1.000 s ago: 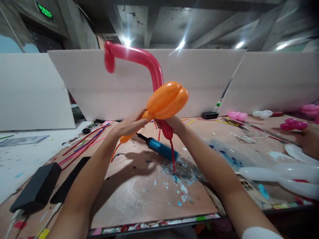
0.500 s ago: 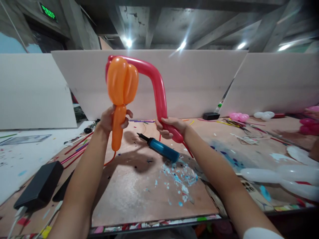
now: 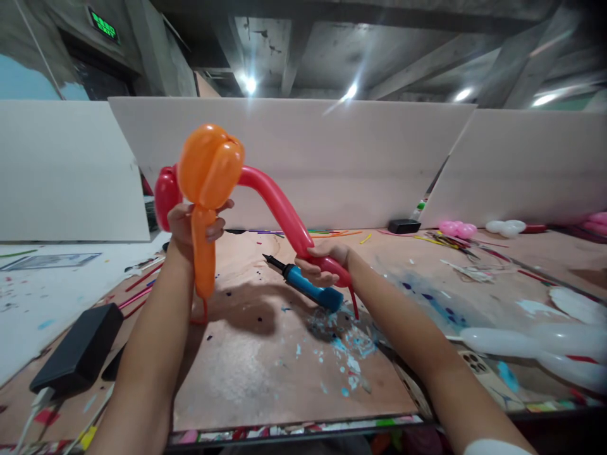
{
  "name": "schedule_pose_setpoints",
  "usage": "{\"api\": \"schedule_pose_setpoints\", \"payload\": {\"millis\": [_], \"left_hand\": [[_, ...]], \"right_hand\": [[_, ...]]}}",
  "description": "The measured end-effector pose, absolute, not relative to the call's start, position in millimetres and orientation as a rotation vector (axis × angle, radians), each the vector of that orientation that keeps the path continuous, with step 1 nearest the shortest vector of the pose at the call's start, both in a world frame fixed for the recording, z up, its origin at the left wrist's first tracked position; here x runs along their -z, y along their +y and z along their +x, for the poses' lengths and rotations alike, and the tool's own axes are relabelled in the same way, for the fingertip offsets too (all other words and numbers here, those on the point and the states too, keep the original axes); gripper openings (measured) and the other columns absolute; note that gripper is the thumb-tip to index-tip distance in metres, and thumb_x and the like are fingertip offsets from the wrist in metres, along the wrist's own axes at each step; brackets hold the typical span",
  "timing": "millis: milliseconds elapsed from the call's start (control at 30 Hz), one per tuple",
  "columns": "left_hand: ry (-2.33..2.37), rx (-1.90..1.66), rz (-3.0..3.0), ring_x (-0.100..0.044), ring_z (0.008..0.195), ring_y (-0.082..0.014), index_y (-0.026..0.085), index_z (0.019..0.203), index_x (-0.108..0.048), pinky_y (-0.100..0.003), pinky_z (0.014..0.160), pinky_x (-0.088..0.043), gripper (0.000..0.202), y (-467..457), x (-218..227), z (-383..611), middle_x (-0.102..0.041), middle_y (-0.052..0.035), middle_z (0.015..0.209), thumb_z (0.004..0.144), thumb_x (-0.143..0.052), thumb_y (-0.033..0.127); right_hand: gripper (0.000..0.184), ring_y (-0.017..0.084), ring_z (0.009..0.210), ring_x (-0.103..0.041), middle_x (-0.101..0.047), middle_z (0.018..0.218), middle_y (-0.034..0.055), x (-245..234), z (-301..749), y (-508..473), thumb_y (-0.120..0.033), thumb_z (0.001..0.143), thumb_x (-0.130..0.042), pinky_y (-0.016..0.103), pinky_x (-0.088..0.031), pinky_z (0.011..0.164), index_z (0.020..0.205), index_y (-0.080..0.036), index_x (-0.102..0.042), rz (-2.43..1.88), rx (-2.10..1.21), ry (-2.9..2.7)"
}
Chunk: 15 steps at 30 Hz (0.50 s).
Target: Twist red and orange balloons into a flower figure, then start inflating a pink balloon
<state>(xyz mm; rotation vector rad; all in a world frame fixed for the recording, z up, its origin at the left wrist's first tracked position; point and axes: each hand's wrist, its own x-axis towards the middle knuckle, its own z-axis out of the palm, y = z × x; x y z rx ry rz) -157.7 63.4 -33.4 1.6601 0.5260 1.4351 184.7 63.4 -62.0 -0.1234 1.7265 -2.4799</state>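
My left hand (image 3: 192, 222) is closed around the stem of an orange twisted balloon (image 3: 208, 165), held upright above the table's left middle. A long red balloon (image 3: 277, 212) arcs from behind the orange one down to my right hand (image 3: 320, 264), which is closed on its lower end. The red balloon's far end bulges out left of my left hand. A blue hand pump (image 3: 308, 287) lies on the table just under my right hand.
The wooden table (image 3: 265, 366) is flecked with blue balloon scraps. Black boxes (image 3: 78, 357) lie at the left edge, several uninflated balloons (image 3: 137, 294) beside them. White inflated balloons (image 3: 531, 341) lie at the right, pink ones (image 3: 454, 227) further back. White boards (image 3: 332, 158) wall the rear.
Both hands have dropped lower. The red balloon's arc has come down and flattened, and its far end now shows left of the orange balloon.
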Motion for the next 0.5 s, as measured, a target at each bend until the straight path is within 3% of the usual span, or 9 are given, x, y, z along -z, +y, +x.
{"api": "schedule_pose_setpoints", "payload": {"millis": [100, 233, 367, 500], "left_hand": [[0.435, -1.557, 1.675, -0.025, 0.047, -0.0044, 0.031, 0.116, -0.062, -0.029, 0.046, -0.030, 0.076, 70.0, 34.7, -180.4, -0.067, -0.0051, 0.114, 0.063, -0.049, 0.083], [0.419, -1.652, 1.689, -0.024, 0.047, -0.0045, 0.034, 0.114, -0.063, -0.028, 0.042, -0.026, 0.074, 61.9, 32.3, -200.8, -0.068, -0.0009, 0.103, 0.059, -0.057, 0.083], [0.569, -1.594, 1.688, -0.046, 0.058, -0.0127, 0.036, 0.110, -0.064, -0.031, 0.045, -0.035, 0.050, 38.7, 24.0, -188.2, -0.069, 0.0030, 0.091, 0.066, -0.069, 0.060], [0.559, -1.453, 1.697, -0.056, 0.060, -0.0172, 0.026, 0.095, -0.070, -0.035, 0.050, -0.045, 0.030, 18.2, 6.8, -149.0, -0.067, -0.0003, 0.078, 0.069, -0.073, 0.042]], "right_hand": [[0.040, 0.008, 0.041, -0.047, -0.051, 0.056, -0.0010, 63.0, 181.9, 61.9, -0.051, 0.095, -0.052, 0.016, -0.040, 0.037, 0.079, -0.014, -0.054, -0.152, 2.430, 1.721], [0.040, 0.008, 0.041, -0.047, -0.052, 0.056, -0.0010, 63.7, 178.0, 61.8, -0.050, 0.095, -0.053, 0.016, -0.041, 0.037, 0.078, -0.014, -0.054, -0.151, 2.441, 1.711], [0.040, 0.008, 0.044, -0.049, -0.053, 0.059, -0.0008, 61.0, 179.8, 61.5, -0.050, 0.094, -0.057, 0.016, -0.043, 0.039, 0.078, -0.014, -0.055, 0.015, 2.541, 1.776], [0.039, 0.007, 0.043, -0.047, -0.052, 0.057, -0.0022, 59.2, 184.9, 57.0, -0.051, 0.095, -0.056, 0.015, -0.042, 0.040, 0.078, -0.015, -0.053, 0.214, 2.598, 1.892]]}}
